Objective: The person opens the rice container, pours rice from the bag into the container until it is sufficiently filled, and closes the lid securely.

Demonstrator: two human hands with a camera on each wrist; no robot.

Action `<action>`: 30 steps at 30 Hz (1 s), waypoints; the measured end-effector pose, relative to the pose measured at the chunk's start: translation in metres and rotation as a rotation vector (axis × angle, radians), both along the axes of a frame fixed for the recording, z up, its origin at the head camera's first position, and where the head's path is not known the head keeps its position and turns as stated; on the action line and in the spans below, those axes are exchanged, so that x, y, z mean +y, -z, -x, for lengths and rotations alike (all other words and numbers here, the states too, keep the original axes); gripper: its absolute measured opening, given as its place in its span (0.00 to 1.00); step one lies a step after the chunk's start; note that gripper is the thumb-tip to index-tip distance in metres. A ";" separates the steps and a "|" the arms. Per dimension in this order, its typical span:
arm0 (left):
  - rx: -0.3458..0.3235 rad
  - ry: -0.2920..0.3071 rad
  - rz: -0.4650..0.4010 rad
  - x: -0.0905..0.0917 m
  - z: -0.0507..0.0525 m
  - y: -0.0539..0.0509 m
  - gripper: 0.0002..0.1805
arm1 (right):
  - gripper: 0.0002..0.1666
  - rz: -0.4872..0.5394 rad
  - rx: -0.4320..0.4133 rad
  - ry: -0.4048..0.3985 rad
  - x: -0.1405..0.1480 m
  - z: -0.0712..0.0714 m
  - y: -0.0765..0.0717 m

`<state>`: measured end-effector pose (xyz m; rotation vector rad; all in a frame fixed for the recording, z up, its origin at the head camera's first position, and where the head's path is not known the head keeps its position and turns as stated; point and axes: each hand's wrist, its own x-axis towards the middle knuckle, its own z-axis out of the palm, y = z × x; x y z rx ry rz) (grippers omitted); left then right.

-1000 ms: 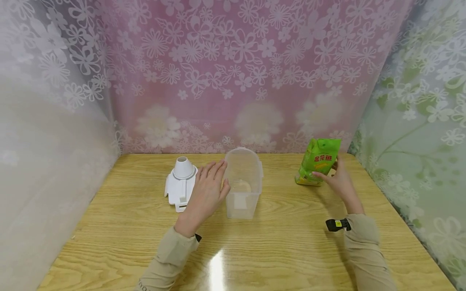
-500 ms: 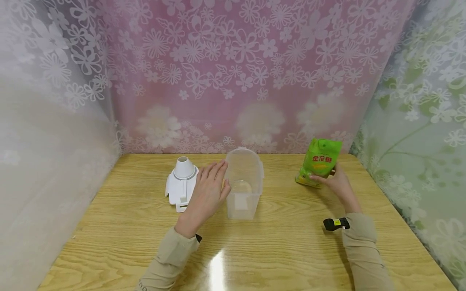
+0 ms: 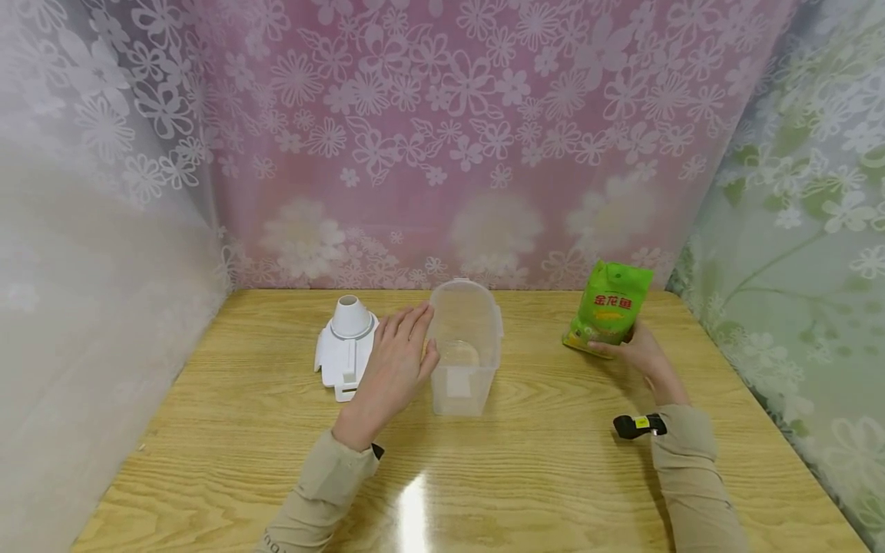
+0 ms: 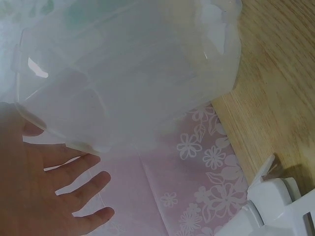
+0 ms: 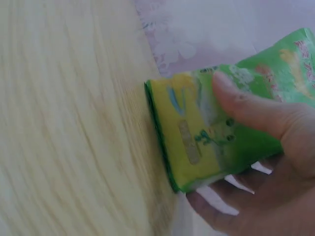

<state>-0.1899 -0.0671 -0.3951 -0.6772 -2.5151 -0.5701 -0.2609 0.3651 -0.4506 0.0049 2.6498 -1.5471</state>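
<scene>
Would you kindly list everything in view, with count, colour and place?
Table: 1, light wood, under the objects
Tub: 1, translucent, mid-table
Coned part: 1, white, left of the tub
Bag: 1, mostly green, right of the tub
Floral drapery: count unclear, pink behind, whitish left, green-and-white right
Wrist gear: 2 pieces, black, one per wrist
Sleeves: 2, beige, on the forearms
Left hand: 1, bare, at the tub's left
Right hand: 1, bare, holding the bag

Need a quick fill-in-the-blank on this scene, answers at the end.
1. The person's ____ hand grips the bag.
2. The bag is mainly ____ in colour.
3. The clear container stands between the bag and a ____ piece with a cone on top.
4. The pink backdrop is patterned with white ____.

Missing words: right; green; white; flowers
</scene>
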 end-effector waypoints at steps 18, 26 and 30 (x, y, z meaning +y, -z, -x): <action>-0.029 0.003 0.004 0.000 0.000 -0.001 0.27 | 0.50 0.129 -0.046 0.150 -0.016 0.001 0.006; -0.031 0.001 0.001 0.000 0.000 0.000 0.27 | 0.51 0.173 -0.039 0.203 -0.019 0.000 0.011; -0.025 -0.003 0.003 0.000 0.001 0.001 0.27 | 0.47 0.205 -0.007 0.201 -0.023 -0.003 0.009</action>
